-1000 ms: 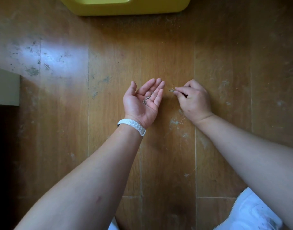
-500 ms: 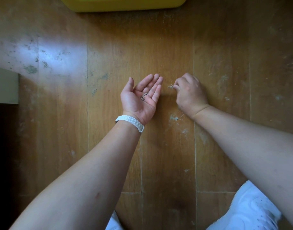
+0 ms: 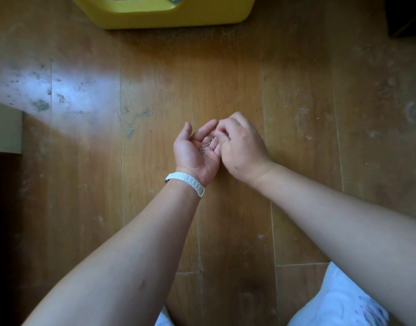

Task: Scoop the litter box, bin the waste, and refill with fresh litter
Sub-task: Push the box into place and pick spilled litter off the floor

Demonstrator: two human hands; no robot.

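My left hand (image 3: 193,151) is cupped palm up over the wooden floor, with several small grey litter grains (image 3: 205,145) lying in the palm. My right hand (image 3: 242,144) hovers palm down over the left fingers, its fingertips pinched together above the grains. What the pinch holds is hidden. The yellow litter box (image 3: 169,15) stands at the top edge, only its front wall and rim in view, apart from both hands.
A few stray grains (image 3: 218,105) dot the scuffed wooden floor (image 3: 296,90) between the box and my hands. A pale block (image 3: 4,128) sits at the left edge, a dark object (image 3: 407,15) at the top right. White shoes (image 3: 336,300) show at the bottom.
My right hand has moved left from the floor to above my left palm. The view has tilted up, showing more of the yellow box.
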